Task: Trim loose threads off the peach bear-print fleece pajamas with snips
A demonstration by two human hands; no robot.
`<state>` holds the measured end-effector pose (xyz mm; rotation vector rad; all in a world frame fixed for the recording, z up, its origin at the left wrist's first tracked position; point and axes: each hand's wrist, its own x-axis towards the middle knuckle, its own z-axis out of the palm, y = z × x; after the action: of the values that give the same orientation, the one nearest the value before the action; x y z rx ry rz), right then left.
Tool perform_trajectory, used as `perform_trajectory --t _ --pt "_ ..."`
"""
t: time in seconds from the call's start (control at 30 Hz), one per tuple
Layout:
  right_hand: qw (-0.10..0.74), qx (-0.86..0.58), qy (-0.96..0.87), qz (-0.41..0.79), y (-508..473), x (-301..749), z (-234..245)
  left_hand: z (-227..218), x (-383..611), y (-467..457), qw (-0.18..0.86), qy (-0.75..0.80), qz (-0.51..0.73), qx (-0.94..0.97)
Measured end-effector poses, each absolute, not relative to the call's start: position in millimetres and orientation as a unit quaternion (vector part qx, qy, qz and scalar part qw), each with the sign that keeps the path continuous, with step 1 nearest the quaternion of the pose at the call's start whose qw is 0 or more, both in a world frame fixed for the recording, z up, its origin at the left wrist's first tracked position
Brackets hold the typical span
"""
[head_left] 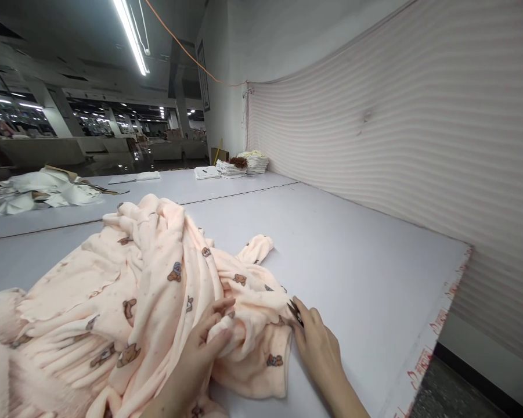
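Note:
A pale pink plush garment printed with brown bears lies heaped over the left and middle of the table. My left hand pinches a fold of it between thumb and fingers. To the right, my right hand is closed around small dark thread snips, whose pointed blades reach toward the edge of the cloth. A sleeve-like end with a straight hem hangs flat between both hands. Part of the snips is hidden inside my right palm.
The pale table has a seam across it and printed tape on its right edge. White cloth pieces lie piled at far left. Stacked folded cloths stand at the back. A striped sheet covers the right wall.

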<state>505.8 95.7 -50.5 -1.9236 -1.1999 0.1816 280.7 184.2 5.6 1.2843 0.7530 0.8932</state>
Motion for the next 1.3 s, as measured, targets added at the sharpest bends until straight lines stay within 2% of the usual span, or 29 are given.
perform_trajectory --t 0.13,0.3,0.43,0.53,0.6,0.73,0.83,0.9,1.0,1.07,1.13,1.23,1.3 --pt "0.454 -0.742 -0.476 0.132 111 526 -47 20 274 190 0.584 0.319 0.396 0.632" --pt "0.524 -0.661 -0.464 0.271 95 507 -11 24 297 174 0.466 0.290 0.221 0.806" --pt "0.590 -0.527 -0.443 0.423 81 478 -6 24 327 159 0.460 0.311 0.245 0.795" --pt "0.647 -0.541 -0.389 0.370 80 463 -20 22 333 154 0.470 0.299 0.308 0.771" --pt "0.651 -0.593 -0.371 0.296 82 458 -30 17 328 153 0.464 0.296 0.352 0.757" --pt "0.607 -0.664 -0.419 0.127 80 454 -34 -4 309 158 0.323 0.329 0.428 0.777" --pt "0.600 -0.662 -0.446 0.055 76 453 -29 -13 298 159 0.255 0.305 0.389 0.831" --pt "0.582 -0.675 -0.453 0.020 76 453 -27 -12 297 158 0.316 0.278 0.345 0.839" --pt "0.533 -0.718 -0.446 -0.023 79 456 -25 -2 302 155 0.549 0.294 0.256 0.740" --pt "0.490 -0.739 -0.462 0.002 81 459 -22 4 305 155 0.686 0.317 0.202 0.623" --pt "0.463 -0.733 -0.492 0.079 80 460 -19 6 305 158 0.748 0.332 0.201 0.538" --pt "0.484 -0.673 -0.527 0.188 71 459 -17 5 299 162 0.782 0.318 0.233 0.483" --pt "0.502 -0.647 -0.543 0.187 65 455 -17 1 295 164 0.806 0.281 0.231 0.467"
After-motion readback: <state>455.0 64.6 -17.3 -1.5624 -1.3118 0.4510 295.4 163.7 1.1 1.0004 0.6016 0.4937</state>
